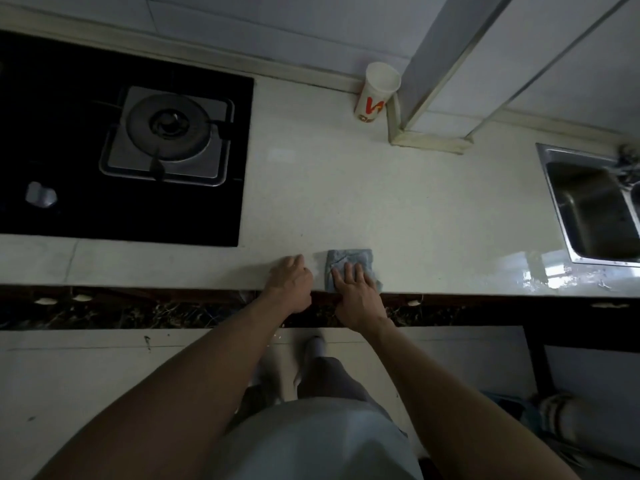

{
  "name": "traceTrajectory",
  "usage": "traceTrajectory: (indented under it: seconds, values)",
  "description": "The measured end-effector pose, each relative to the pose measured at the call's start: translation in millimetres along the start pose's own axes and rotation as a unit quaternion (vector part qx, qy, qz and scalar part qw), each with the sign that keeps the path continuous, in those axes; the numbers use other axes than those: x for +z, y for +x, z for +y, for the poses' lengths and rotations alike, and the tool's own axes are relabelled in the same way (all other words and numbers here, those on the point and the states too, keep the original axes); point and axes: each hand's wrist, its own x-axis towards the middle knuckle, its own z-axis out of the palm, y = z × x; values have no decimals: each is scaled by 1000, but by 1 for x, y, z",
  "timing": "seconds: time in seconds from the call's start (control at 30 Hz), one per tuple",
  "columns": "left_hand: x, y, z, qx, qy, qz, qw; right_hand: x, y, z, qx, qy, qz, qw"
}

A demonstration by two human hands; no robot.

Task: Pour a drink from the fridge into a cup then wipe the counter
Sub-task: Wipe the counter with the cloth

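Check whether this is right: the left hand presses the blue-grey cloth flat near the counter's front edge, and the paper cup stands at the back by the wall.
Wrong hand. The head view shows the right hand pressing the blue-grey cloth flat near the front edge of the counter; the left hand rests beside it. The paper cup does stand at the back by the wall.

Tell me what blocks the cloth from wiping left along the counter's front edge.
The left hand rests on the counter just left of the cloth, directly in that path. The right hand presses on the cloth.
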Motion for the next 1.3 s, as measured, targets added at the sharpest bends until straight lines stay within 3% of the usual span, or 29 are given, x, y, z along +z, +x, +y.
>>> traceTrajectory:
  seconds: [0.1, 0.33, 0.6, 0.8, 0.93, 1.17, 1.3]
  values:
    - [-16, 8, 4, 6, -6, -2, 1000, 2, 4, 1, 5, -3, 1, 1000]
    - [-22, 34, 28, 33, -12, 78, 996, -29, 50, 27, -3, -13, 10, 1000]
    - [-28, 83, 52, 19, 52, 78, 995, -109, 147, 76, -59, -65, -19, 996]
    - [-59, 129, 78, -25, 1, 99, 995, -166, 218, 98, -87, -117, -46, 988]
    - [-56, 137, 92, -54, 37, 51, 997, -185, 251, 109, -88, -111, -46, 989]
    - [-54, 139, 95, -62, 30, 9, 998, -176, 248, 124, -111, -72, 1, 991]
    - [-52, 134, 96, -51, 16, 27, 998, -152, 205, 138, -122, -54, 49, 990]
